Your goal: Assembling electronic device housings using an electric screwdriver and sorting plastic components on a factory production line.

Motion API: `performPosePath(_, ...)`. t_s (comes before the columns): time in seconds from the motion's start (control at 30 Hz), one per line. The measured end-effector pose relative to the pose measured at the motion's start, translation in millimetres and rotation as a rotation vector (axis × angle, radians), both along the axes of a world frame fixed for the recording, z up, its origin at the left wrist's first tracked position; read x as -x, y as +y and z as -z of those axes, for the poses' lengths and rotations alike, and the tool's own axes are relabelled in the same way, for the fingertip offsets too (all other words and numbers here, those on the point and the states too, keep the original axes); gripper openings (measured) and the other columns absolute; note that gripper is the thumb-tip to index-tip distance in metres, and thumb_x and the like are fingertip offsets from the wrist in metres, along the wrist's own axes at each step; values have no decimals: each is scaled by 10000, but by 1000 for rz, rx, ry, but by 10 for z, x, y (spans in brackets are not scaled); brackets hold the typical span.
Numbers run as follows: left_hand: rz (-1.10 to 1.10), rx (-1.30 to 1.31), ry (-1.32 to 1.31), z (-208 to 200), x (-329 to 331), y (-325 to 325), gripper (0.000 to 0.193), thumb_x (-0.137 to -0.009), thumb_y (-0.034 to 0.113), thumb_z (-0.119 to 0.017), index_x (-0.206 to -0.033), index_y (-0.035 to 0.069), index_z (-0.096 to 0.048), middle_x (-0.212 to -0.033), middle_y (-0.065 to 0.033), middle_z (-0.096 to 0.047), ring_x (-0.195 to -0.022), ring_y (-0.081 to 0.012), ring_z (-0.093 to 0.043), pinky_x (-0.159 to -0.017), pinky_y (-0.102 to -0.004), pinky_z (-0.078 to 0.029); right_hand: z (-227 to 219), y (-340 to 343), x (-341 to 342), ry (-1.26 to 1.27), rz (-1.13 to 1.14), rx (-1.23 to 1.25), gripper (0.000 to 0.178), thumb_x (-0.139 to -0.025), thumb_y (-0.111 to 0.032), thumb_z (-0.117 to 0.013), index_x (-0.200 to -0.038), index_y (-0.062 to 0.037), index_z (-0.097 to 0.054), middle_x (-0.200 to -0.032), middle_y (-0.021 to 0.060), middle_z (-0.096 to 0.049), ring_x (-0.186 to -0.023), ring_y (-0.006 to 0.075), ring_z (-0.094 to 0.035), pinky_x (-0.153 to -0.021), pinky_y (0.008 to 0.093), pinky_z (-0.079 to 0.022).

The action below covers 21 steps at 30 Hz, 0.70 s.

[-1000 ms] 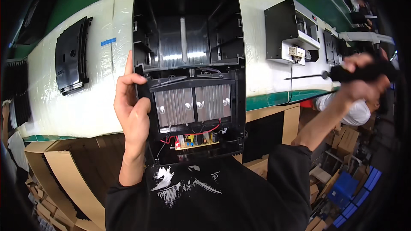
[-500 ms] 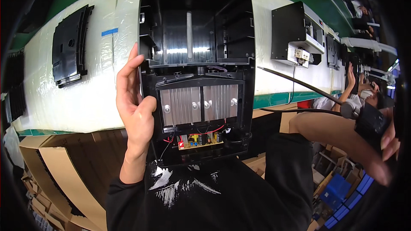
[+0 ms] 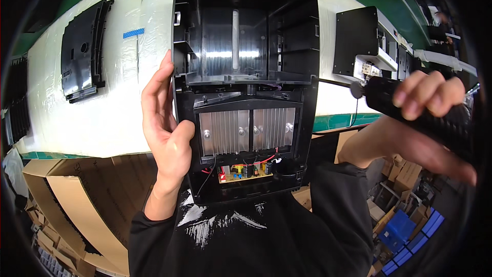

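A tall black plastic housing point(image 3: 310, 51), open toward me, leans against my front. In its lower half are two ribbed metal heat sinks point(image 3: 224, 132); beneath them sits a small circuit board point(image 3: 246, 172) with red and black wires. My left hand point(image 3: 171, 128) grips the housing's left side, fingers along the outer wall and thumb bent at the front. My right hand point(image 3: 438, 95), slightly blurred, is closed around a black electric screwdriver point(image 3: 382, 95). Its long thin bit points left at the housing's right side wall; whether the tip touches cannot be told.
Left on the white plastic-covered bench point(image 3: 46, 118) lies a flat black panel point(image 3: 84, 51). A black box-shaped unit point(image 3: 356, 41) stands at the right. Cardboard boxes point(image 3: 66, 210) are below the bench at left, a blue bin point(image 3: 402, 230) at lower right. Other people work at far right.
My right hand has swung up and inward, bringing the screwdriver level with the housing's right side. The housing and my left hand have shifted slightly right in view.
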<state>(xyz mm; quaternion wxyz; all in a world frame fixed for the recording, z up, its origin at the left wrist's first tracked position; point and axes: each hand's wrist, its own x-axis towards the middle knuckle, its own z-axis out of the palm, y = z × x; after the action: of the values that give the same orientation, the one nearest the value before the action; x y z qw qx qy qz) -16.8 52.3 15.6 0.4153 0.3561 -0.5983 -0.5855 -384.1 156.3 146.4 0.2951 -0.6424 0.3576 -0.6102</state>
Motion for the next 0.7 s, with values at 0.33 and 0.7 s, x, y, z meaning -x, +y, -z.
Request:
performPosePath(0.33,27,-35,54,163,-160,-59,767,-520,-110,-330,-1286,-63,-331,-1393,-243,-301,-1340,-303,-255,-1121,-385,-156,377,-245,-1396,-167,363,-67,864,-592,-887,-409,-732,-36,-459,-535,54,-436,-462,161,-468,-439,282,-412)
performPosePath(0.7,13,-42,11,144,-134,-51,758,-533,-84,-355,-1291,-71,-324,-1389,-244,-306,-1338,-303,-258,-1119,-389,-158,373,-210,-1350,-104,289,-35,876,-587,-886,-424,-769,-30,-469,-571,73,-474,-479,166,-482,-461,272,-418)
